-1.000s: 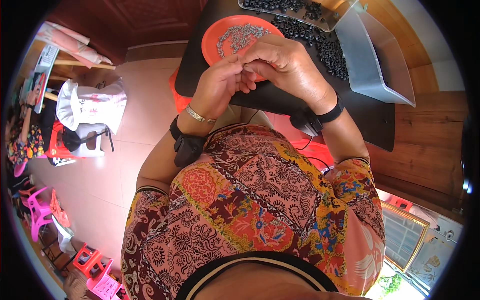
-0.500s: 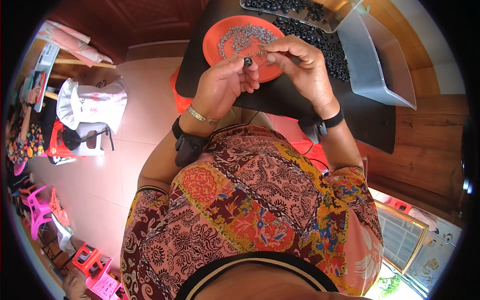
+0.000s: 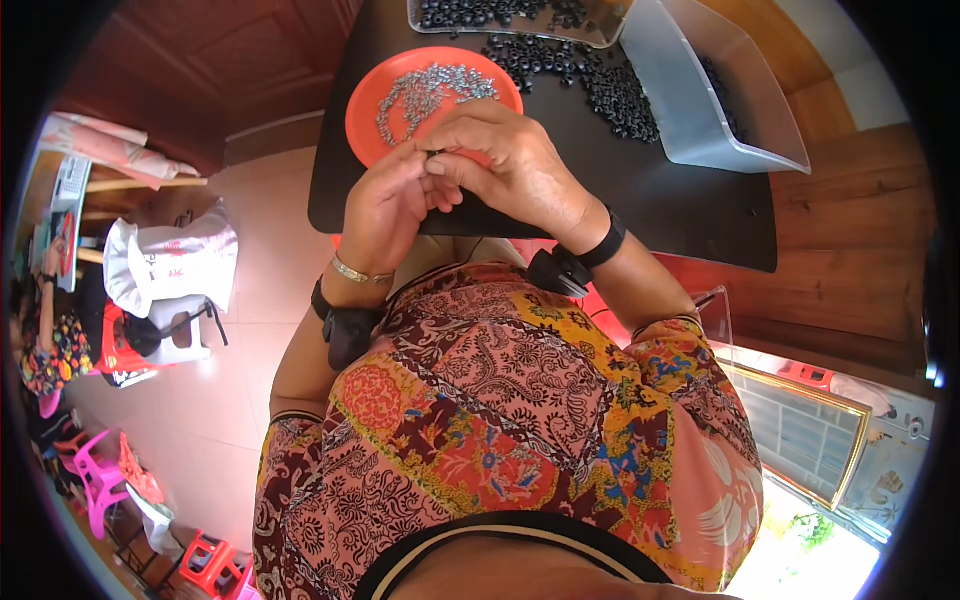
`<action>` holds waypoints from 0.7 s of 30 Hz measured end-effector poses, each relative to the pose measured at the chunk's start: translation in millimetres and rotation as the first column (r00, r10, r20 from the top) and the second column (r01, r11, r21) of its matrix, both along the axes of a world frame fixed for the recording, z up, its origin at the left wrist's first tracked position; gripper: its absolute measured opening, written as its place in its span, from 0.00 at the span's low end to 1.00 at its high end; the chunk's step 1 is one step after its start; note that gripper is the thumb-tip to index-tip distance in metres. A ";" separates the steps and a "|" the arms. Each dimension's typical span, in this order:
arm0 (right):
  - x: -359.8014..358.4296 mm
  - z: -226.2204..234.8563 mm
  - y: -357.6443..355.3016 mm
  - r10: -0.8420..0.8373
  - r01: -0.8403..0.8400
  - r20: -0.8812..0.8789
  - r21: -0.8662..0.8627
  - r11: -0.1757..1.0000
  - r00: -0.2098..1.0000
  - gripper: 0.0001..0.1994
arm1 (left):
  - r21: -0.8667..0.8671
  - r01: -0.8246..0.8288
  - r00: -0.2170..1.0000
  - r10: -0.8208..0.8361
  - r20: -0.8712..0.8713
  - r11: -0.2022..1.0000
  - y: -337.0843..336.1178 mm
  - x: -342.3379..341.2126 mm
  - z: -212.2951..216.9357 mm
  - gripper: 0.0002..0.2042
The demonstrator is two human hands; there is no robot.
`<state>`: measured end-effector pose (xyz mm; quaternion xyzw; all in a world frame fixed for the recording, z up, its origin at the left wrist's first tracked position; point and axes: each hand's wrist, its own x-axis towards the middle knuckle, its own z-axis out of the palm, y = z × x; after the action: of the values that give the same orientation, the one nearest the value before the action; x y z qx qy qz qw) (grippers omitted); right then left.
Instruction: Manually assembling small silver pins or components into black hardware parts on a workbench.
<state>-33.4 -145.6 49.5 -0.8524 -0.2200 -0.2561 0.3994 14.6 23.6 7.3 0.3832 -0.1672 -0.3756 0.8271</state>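
My left hand (image 3: 385, 205) pinches a small round black part (image 3: 433, 154) between thumb and forefinger, its other fingers curled. Bent over it from the right, my right hand (image 3: 515, 165) has thumb and forefinger pinched together at the same part. Whatever those right fingertips hold is hidden or too small to make out. Both hands meet just over the near edge of a round orange-red plate (image 3: 357, 125). Scattered on that plate are many small silvery metal pieces (image 3: 435, 88), screw-like in shape.
Small black parts (image 3: 620, 105) lie heaped on the black table (image 3: 700, 215) beyond the plate. A clear tray (image 3: 600, 38) of them stands at the back, a translucent bin (image 3: 690, 120) at right. Left on the floor side are a white sack (image 3: 175, 265) and pink stools (image 3: 100, 480); another person's arm (image 3: 48, 290) shows.
My right hand has come left and down, so its fingertips now meet the black part in my left hand. The view has shifted; plate and table appear further left.
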 end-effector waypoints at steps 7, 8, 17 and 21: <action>-5.2 5.3 -22.9 -0.072 0.071 -0.011 -0.069 0.995 0.997 0.08 | -0.006 0.031 0.998 -0.031 0.051 0.999 -1.8 3.2 -4.0 0.14; -4.6 6.0 -30.7 -0.109 0.111 0.025 -0.127 0.986 0.994 0.08 | 0.000 0.024 0.999 -0.024 0.037 1.000 -1.2 3.4 -3.8 0.14; 48.6 -19.7 -141.5 -0.394 0.392 0.124 -0.565 0.726 0.911 0.15 | -0.029 0.000 1.000 0.000 0.028 1.000 9.3 8.8 -4.3 0.13; 64.3 -35.0 -138.9 -0.212 0.096 -0.067 -0.734 0.673 0.975 0.21 | -0.020 -0.006 1.000 0.006 -0.010 1.000 10.6 7.5 -5.2 0.13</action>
<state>30.9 -284.6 14.4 -0.9723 -0.2008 -0.1177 0.0213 22.1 34.2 2.1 0.3735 -0.1655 -0.3734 0.8329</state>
